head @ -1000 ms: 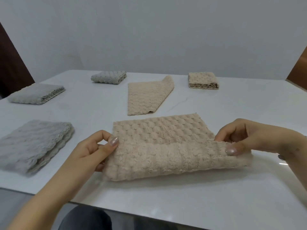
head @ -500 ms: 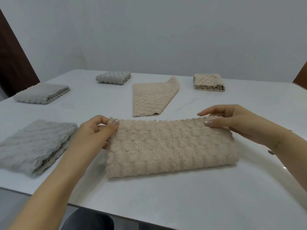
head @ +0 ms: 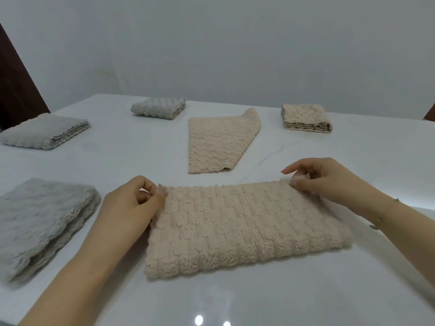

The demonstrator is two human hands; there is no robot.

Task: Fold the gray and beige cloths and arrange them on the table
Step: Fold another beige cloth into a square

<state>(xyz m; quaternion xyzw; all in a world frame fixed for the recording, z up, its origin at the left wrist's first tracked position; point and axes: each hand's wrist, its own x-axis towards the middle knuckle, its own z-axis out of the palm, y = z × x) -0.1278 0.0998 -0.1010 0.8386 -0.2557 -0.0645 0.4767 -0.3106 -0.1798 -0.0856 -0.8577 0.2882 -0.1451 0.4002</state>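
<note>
A beige cloth (head: 247,225) lies folded in half on the white table (head: 306,290), right in front of me. My left hand (head: 131,203) pinches its far left corner between thumb and fingers. My right hand (head: 322,177) pinches its far right corner. A second beige cloth (head: 219,142) lies flat behind it with its far end curled up. One folded beige cloth (head: 306,118) sits at the back right. Three folded gray cloths lie on the left: a near one (head: 40,222), a middle one (head: 44,130) and a far one (head: 159,108).
A plain gray wall stands behind the table. A dark brown panel (head: 16,90) shows at the far left. The table's near edge runs along the lower left of the view.
Both hands carried the cloth's near edge up and over to the far edge, so the beige cloth now lies folded in half. The fingers now pinch the far corners.
</note>
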